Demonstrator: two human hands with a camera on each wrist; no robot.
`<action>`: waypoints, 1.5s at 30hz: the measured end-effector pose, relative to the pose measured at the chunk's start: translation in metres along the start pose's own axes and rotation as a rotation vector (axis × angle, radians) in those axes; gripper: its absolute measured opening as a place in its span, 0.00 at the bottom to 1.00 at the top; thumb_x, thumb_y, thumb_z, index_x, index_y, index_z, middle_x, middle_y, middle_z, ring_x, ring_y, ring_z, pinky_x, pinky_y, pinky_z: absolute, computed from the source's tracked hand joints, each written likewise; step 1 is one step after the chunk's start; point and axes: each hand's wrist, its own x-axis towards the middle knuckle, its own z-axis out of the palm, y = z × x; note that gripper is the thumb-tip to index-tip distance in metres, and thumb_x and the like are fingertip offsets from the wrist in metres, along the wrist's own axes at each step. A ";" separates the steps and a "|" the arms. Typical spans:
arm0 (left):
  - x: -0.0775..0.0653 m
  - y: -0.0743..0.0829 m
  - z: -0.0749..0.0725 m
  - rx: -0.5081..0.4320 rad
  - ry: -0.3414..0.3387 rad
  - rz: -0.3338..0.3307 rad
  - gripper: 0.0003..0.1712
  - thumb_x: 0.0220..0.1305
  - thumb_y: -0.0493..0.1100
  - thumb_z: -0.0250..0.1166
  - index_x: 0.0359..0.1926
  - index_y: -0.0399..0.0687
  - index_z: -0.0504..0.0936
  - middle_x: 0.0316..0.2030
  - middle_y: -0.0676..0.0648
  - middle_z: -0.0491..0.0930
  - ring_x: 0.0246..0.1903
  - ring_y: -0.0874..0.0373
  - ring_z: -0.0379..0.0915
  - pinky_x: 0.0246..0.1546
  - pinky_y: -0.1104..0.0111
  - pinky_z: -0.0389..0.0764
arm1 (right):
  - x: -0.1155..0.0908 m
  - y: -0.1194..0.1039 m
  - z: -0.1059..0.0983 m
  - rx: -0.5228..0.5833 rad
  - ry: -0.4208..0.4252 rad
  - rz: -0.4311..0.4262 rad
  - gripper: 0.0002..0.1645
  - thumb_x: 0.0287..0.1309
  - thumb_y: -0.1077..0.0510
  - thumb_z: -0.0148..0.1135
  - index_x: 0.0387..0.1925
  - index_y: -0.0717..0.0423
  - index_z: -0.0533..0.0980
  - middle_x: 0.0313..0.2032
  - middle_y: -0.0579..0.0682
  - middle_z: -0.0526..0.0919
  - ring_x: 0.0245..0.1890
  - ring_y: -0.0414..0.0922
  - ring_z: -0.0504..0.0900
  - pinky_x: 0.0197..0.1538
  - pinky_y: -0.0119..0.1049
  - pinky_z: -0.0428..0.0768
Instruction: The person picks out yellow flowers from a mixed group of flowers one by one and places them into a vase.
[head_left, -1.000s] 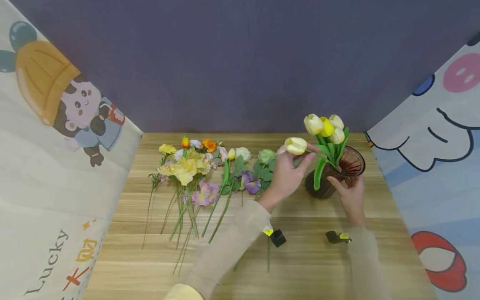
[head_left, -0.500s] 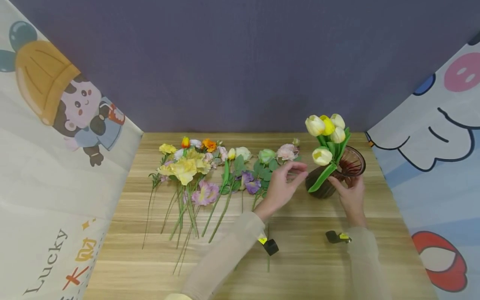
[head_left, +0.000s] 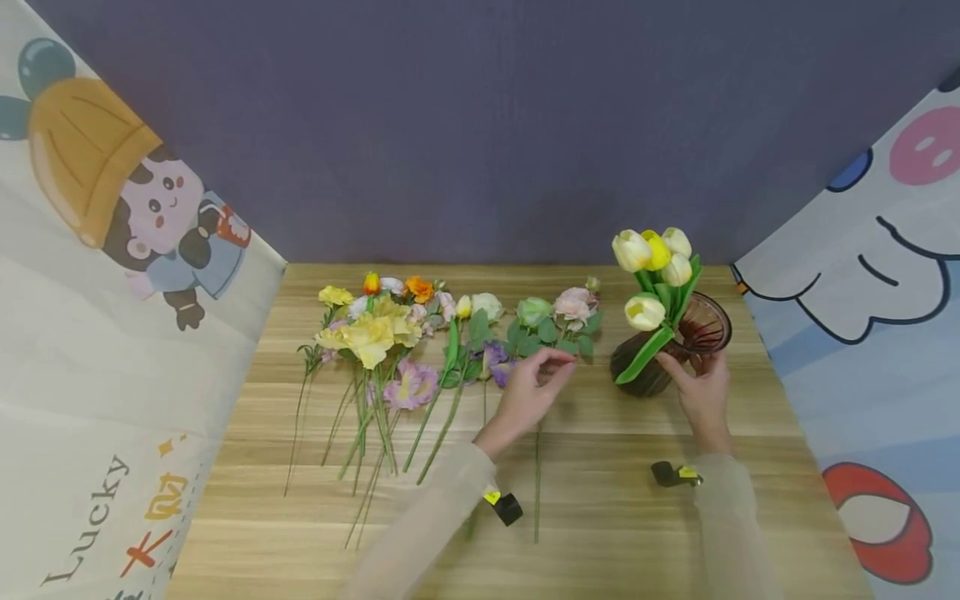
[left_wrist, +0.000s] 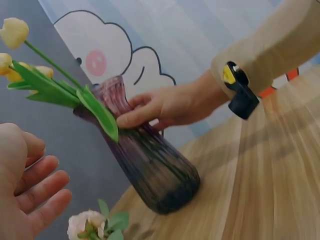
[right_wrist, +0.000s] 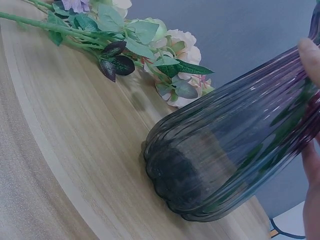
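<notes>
A ribbed purple-brown glass vase [head_left: 637, 371] stands at the table's right, holding several cream and yellow tulips [head_left: 645, 313] with green leaves. My right hand [head_left: 703, 396] grips its neck, thumb in front; the left wrist view shows this hand [left_wrist: 165, 106] from the side. Green stems show through the glass vase [right_wrist: 210, 160] in the right wrist view. Left of the vase, my left hand [head_left: 528, 396] hovers with loosely bent fingers and nothing in them. Just beyond its fingertips lies a pale pink rose [head_left: 575, 307] with green leaves.
More loose flowers lie across the table [head_left: 622, 517]: a pale green rose [head_left: 534, 312], purple blooms [head_left: 498, 371], yellow blooms [head_left: 367, 340] and an orange flower [head_left: 418, 289]. Their stems point toward the near edge. A grey-blue wall [head_left: 480, 133] rises behind, with printed cloths at both sides.
My left hand let go of a cream tulip, which now leans at the front of the bunch in the vase. It then drew back left, toward the table flowers. The right hand stays put.
</notes>
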 end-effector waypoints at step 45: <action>-0.037 -0.075 -0.070 0.075 0.213 -0.104 0.13 0.74 0.40 0.64 0.52 0.36 0.84 0.45 0.38 0.87 0.44 0.47 0.84 0.45 0.66 0.86 | 0.001 0.002 -0.002 -0.032 -0.003 0.032 0.43 0.56 0.73 0.73 0.71 0.52 0.67 0.62 0.46 0.77 0.62 0.39 0.76 0.60 0.20 0.75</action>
